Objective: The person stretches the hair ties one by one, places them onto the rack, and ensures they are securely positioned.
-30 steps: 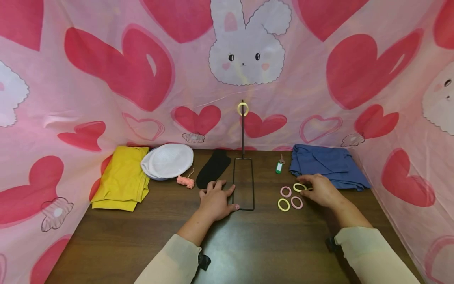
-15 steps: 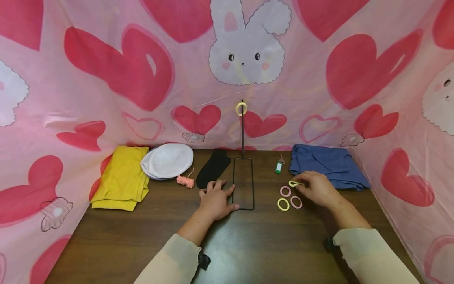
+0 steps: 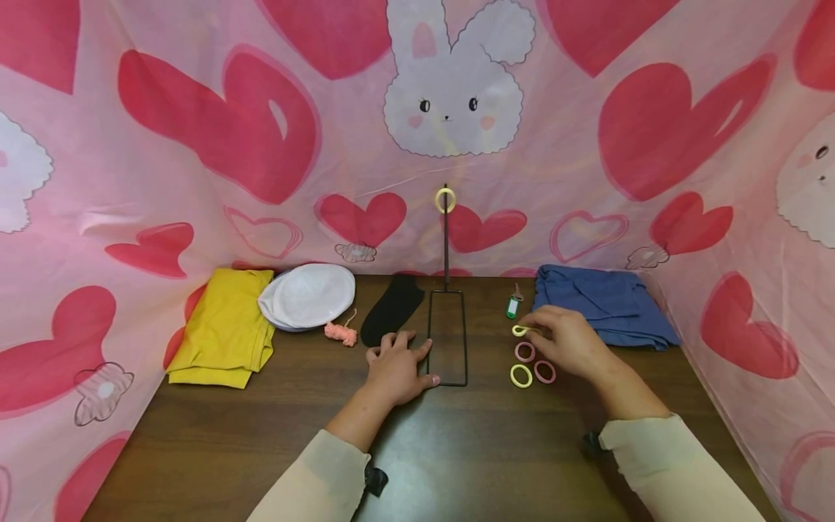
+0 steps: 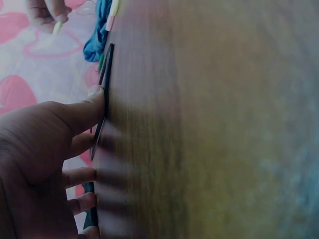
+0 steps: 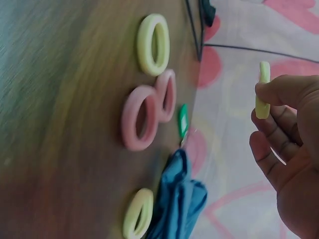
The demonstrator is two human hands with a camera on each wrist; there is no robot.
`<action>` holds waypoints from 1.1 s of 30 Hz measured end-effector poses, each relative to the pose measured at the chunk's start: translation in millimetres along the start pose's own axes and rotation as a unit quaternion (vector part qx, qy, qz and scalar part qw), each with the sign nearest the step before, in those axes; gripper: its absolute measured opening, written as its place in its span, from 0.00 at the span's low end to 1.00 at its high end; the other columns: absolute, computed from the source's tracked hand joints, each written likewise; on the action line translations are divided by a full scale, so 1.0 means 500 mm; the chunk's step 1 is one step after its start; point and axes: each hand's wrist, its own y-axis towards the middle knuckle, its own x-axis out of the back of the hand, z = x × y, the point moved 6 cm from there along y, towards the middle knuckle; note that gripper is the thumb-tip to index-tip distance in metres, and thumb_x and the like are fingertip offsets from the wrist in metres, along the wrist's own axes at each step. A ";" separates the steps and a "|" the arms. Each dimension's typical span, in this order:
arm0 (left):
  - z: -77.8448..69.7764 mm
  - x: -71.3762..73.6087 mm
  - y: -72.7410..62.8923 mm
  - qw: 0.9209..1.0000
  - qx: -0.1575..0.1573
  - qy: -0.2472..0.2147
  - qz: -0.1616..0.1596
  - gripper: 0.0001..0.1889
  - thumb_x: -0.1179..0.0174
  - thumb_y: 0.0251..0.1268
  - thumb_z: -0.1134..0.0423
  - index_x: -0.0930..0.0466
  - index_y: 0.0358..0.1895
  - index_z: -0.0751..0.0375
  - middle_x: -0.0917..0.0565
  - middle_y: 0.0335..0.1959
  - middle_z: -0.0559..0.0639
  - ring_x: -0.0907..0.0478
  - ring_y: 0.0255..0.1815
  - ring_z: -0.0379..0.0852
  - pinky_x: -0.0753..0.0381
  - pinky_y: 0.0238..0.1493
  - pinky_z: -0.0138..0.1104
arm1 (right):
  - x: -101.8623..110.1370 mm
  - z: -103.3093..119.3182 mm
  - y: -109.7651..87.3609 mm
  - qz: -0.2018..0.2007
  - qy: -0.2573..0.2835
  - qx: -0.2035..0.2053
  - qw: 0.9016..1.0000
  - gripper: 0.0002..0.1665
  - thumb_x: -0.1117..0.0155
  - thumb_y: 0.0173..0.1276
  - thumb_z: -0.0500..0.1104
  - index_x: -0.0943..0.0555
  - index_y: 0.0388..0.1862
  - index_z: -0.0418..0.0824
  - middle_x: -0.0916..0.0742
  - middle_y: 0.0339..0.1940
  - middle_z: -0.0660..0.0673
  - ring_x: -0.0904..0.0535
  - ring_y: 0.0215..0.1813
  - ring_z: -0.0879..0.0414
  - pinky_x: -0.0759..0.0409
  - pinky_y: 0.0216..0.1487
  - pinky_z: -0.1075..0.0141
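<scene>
My right hand point(image 3: 566, 344) pinches a yellow ring point(image 5: 264, 72) between thumb and fingers, raised above the table. Below it lie a pink ring point(image 3: 517, 353), a second pink ring point(image 3: 553, 373) and a yellow ring point(image 3: 521, 386). Another yellow ring point(image 5: 130, 219) shows near the blue cloth in the right wrist view; the hand hides it from the head camera. A black wire stand point(image 3: 446, 250) has an upright rod with a yellow ring point(image 3: 453, 201) hanging at its top. My left hand point(image 3: 396, 370), fingers spread, rests at the stand's rectangular base, its thumb on the wire.
Along the back left lie folded yellow cloth point(image 3: 228, 326), a white cap point(image 3: 309, 296), a pink yarn bundle point(image 3: 341, 333) and a black sock point(image 3: 391, 312). At the back right are a key with a green tag point(image 3: 512, 308) and folded blue cloth point(image 3: 603, 297). A printed curtain point(image 3: 352, 167) encloses the table.
My right hand has lifted the yellow ring from the table and carried it left, turning it edge-on. The left hand has stayed at the stand's base.
</scene>
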 end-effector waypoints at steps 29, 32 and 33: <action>0.001 -0.001 0.002 1.000 -0.001 0.001 0.004 0.40 0.34 0.62 0.31 0.29 0.77 0.36 0.38 0.80 0.54 0.44 0.77 0.64 0.39 0.61 0.65 | 0.062 0.168 0.099 -0.088 0.038 0.153 0.984 0.16 0.23 0.54 0.28 0.09 0.42 0.41 0.11 0.40 0.48 0.14 0.43 0.53 0.17 0.37 0.61; 0.001 -0.001 0.002 1.000 -0.001 0.002 0.003 0.40 0.34 0.62 0.31 0.29 0.77 0.36 0.37 0.80 0.54 0.44 0.76 0.64 0.39 0.60 0.65 | 0.071 0.186 0.110 -0.095 0.041 0.164 0.981 0.16 0.22 0.55 0.28 0.09 0.42 0.42 0.11 0.41 0.48 0.14 0.42 0.54 0.16 0.36 0.61; 0.001 -0.001 0.002 1.000 -0.001 0.002 0.003 0.40 0.34 0.62 0.31 0.29 0.77 0.36 0.37 0.80 0.54 0.44 0.76 0.64 0.39 0.60 0.65 | 0.075 0.192 0.113 -0.097 0.042 0.168 0.980 0.17 0.22 0.55 0.29 0.09 0.43 0.42 0.11 0.41 0.48 0.14 0.42 0.54 0.16 0.36 0.61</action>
